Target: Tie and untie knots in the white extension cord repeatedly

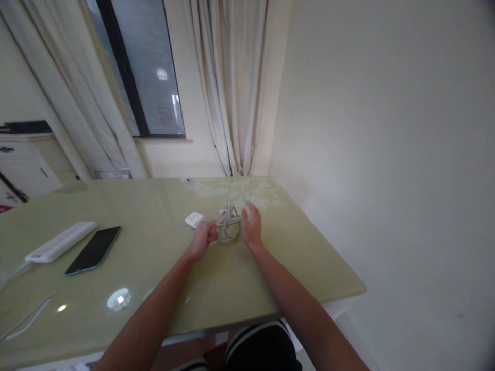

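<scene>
marks on white bar (64,241): too small to read | coiled cable (229,226): on table (309,268), between hands | left hand (203,239) — curled at coil, cannot tell if gripping | right hand (251,226) — open alongside | white block (194,220) near left hand; phone (94,250) farther left

The bundled cable (229,212) is pale grey-beige, and the adapter (194,220) is white with small dark marks. The table top (309,268) is of a pale yellow-green, with a whitish pattern of leaves and curls at its far end. The phone (94,250) is black with a light blue edge, the long block (64,241) is white, and the black garment (263,351) has white stripes.
</scene>
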Demonstrator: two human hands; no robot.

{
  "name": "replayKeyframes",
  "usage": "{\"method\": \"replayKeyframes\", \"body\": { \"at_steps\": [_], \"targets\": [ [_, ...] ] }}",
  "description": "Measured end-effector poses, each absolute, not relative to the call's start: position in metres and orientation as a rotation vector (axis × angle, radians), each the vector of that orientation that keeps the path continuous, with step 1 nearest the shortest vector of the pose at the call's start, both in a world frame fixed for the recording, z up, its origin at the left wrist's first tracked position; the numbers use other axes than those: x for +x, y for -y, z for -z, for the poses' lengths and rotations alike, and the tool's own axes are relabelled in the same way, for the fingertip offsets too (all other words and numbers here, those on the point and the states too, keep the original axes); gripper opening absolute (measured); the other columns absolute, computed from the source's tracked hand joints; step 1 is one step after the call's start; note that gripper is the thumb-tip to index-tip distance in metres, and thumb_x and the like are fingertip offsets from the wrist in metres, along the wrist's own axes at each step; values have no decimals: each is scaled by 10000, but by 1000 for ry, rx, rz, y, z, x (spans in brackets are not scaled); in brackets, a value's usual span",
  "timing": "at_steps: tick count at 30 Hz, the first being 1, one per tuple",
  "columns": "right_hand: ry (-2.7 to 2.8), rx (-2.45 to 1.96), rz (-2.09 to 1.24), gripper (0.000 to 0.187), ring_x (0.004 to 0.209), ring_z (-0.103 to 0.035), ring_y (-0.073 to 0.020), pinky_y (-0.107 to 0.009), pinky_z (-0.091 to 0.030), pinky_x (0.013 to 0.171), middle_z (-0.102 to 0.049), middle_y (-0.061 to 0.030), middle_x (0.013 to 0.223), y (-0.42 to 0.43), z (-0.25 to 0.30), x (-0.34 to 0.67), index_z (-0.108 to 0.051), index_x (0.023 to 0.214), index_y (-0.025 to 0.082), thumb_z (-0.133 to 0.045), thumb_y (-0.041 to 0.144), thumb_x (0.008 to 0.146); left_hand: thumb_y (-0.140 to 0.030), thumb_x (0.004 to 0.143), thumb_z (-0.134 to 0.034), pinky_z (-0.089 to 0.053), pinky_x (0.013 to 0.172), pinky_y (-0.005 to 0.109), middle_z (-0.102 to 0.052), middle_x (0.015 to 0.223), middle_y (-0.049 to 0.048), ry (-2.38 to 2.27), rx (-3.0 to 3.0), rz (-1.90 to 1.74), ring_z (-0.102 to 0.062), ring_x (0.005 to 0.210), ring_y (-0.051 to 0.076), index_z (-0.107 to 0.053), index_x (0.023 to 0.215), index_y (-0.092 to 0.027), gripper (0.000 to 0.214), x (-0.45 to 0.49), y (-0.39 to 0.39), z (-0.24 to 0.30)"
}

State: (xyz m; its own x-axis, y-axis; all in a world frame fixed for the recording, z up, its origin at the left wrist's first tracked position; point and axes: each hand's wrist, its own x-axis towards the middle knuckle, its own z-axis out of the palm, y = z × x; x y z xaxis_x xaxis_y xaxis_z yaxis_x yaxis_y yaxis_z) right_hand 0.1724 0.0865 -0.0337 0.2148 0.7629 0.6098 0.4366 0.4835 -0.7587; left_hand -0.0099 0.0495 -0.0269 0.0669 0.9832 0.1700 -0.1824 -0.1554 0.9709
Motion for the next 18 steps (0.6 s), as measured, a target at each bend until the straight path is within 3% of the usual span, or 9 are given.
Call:
{"method": "replayKeyframes", "body": {
  "at_steps": [3, 7, 14, 18],
  "targets": [
    [1429, -1125, -298, 499, 1326, -531, -241, -448, -350, 1184, -636, -144, 1356, -87, 29, 180, -643, 1322, 170, -387, 494, 1042, -582, 848, -583, -189, 493, 246, -172, 487, -97, -829, 1220, -1307, -147, 456, 66, -243, 536, -236, 576, -8, -48, 26],
    [1512, -1084, -473, 480, 1232, -607, -233, -405, -438, 1108, -677, -130, 1295, -88, 34, 178, -675, 1283, 192, -423, 513, 1030, -630, 861, -575, -190, 489, 244, -216, 478, -85, -855, 1273, -1336, -188, 451, 73, -282, 526, -228, 599, -10, -49, 26],
    [1625, -1168, -503, 539, 937, -674, -200, -353, -537, 918, -641, -119, 1335, -84, 37, 173, -567, 1441, 230, -559, 500, 975, -684, 969, -382, -382, 595, 285, -533, 519, 10, -1121, 1653, -1285, -488, 539, 147, -589, 594, -187, 656, -11, -47, 25],
    [1685, -1222, -476, 568, 897, -664, -194, -319, -530, 851, -692, -91, 1182, -80, 31, 176, -529, 1487, 253, -591, 466, 964, -653, 968, -423, -415, 642, 292, -628, 621, 27, -1305, 1755, -1373, -557, 627, 175, -633, 647, -186, 604, -13, -48, 23]
  ]
}}
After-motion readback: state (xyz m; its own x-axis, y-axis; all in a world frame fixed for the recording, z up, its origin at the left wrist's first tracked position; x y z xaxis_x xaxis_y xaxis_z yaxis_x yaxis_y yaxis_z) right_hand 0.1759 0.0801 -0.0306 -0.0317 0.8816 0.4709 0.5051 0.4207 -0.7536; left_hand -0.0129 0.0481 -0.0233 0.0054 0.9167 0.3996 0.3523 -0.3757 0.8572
